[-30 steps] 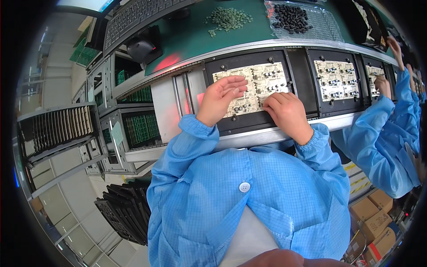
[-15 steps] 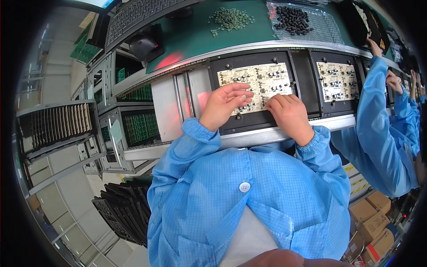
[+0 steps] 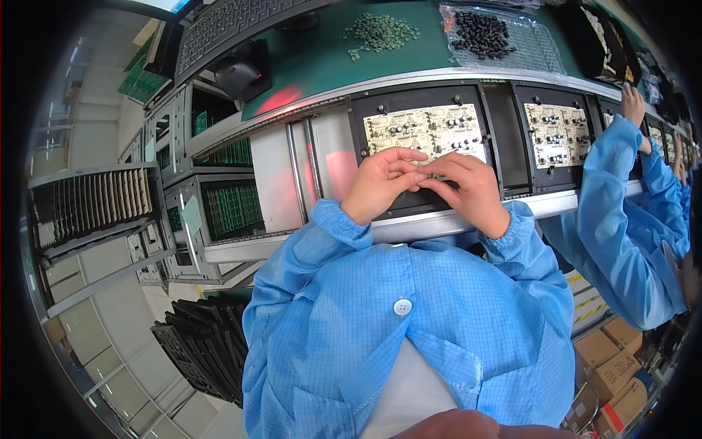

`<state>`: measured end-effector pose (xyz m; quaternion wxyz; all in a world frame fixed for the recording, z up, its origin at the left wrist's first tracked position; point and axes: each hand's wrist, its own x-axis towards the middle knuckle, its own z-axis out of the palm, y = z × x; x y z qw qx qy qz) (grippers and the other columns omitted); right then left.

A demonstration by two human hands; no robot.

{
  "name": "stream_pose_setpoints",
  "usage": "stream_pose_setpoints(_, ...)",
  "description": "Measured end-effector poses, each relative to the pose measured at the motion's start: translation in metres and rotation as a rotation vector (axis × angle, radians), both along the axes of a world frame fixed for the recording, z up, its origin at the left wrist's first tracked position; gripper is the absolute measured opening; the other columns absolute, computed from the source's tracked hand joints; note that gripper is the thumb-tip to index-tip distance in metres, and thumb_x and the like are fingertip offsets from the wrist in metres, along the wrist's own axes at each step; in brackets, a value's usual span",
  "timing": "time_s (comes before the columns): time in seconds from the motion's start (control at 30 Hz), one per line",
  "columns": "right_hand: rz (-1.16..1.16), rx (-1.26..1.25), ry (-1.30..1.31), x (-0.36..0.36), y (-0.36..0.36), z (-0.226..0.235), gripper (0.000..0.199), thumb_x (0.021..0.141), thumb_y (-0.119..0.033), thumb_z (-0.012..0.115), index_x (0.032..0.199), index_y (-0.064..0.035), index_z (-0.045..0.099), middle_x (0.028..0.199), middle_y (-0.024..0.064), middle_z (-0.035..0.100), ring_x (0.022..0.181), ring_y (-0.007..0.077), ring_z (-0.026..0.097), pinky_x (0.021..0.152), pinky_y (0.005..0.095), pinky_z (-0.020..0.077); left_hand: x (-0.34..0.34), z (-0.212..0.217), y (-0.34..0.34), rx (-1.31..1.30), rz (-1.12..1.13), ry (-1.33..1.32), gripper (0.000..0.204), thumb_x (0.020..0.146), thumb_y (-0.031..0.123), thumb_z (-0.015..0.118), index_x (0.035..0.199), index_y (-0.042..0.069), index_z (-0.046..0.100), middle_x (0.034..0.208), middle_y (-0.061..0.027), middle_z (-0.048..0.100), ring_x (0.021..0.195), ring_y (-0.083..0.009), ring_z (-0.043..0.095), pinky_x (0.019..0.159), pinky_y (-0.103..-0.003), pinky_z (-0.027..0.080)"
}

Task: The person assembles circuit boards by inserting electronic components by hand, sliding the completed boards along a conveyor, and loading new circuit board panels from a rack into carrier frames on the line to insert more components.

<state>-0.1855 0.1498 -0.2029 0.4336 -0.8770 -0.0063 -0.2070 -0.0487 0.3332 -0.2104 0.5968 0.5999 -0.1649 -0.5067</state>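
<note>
Left hand (image 3: 380, 183) and right hand (image 3: 468, 192) close together over the near edge of a pale circuit board (image 3: 424, 130), fingertips (image 3: 418, 170) meeting and pinching a small part too tiny to make out; both hands curled, whether actually gripping it cannot be told. Board seated in a black carrier (image 3: 365, 110) on the conveyor, straight ahead of the blue-sleeved forearms. Second board (image 3: 559, 132) in the next carrier to the right, a co-worker's sleeve (image 3: 621, 212) beside it. On the green shelf (image 3: 322, 58) above, a heap of green parts (image 3: 380, 31) and a bag of black parts (image 3: 482, 33)
</note>
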Motion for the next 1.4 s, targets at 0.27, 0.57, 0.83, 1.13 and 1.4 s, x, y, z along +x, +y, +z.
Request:
stream_pose_setpoints(0.27,-0.189,0.31,-0.054,0.014,0.015,-0.015,0.01,0.09,-0.005,0.084,0.1,-0.0034,0.08,0.093,0.0095,0.078,0.079,0.0197,0.074,0.067,0.0298,0.0569,0.001,0.131,0.015,0.079,-0.097,-0.389,0.021,0.108,0.01,0.062,0.126,0.0,0.068,0.094,-0.0025,0.067,0.087,-0.0076,0.056,0.078,-0.025,0.044)
stream_pose_setpoints(0.57,-0.187,0.185,-0.184,0.013,0.018,-0.021,0.01,0.089,-0.001,0.084,0.098,-0.0024,0.079,0.092,0.0112,0.079,0.078,0.0227,0.074,0.069,0.0316,0.0575,-0.011,0.255,0.042,-0.749,0.312,-1.02,0.01,0.091,0.014,0.074,0.088,0.011,0.065,0.07,0.0066,0.047,0.073,-0.0113,0.045,0.065,-0.028,0.034)
stream_pose_setpoints(0.83,-0.164,0.226,-0.074,0.008,0.013,-0.016,0.008,0.09,0.003,0.081,0.097,0.0005,0.077,0.092,0.011,0.077,0.08,0.0204,0.072,0.071,0.0298,0.0555,-0.01,0.295,0.018,-1.334,0.675,-1.106,0.035,0.081,0.014,0.073,0.055,0.018,0.05,0.067,0.006,0.051,0.079,-0.0156,0.048,0.068,-0.031,0.038)
stream_pose_setpoints(1.13,-0.183,0.151,-0.075,0.016,0.028,-0.011,0.012,0.089,0.0,0.081,0.1,-0.0013,0.08,0.092,0.0129,0.077,0.083,0.027,0.074,0.074,0.0348,0.0575,-0.033,0.288,0.053,-1.301,1.076,-0.735,0.021,0.077,-0.004,0.072,0.075,0.002,0.052,0.079,-0.0041,0.053,0.074,-0.0124,0.055,0.067,-0.024,0.049)
stream_pose_setpoints(1.4,-0.103,0.01,-0.026,0.044,0.01,-0.006,0.018,0.095,-0.003,0.075,0.113,-0.0036,0.078,0.098,0.0154,0.073,0.092,0.0333,0.069,0.081,0.0404,0.0544,-0.02,0.294,0.062,-1.412,0.974,-0.855,0.025,0.077,-0.001,0.073,0.066,0.009,0.053,0.074,-0.0017,0.05,0.078,-0.0154,0.052,0.071,-0.028,0.044)
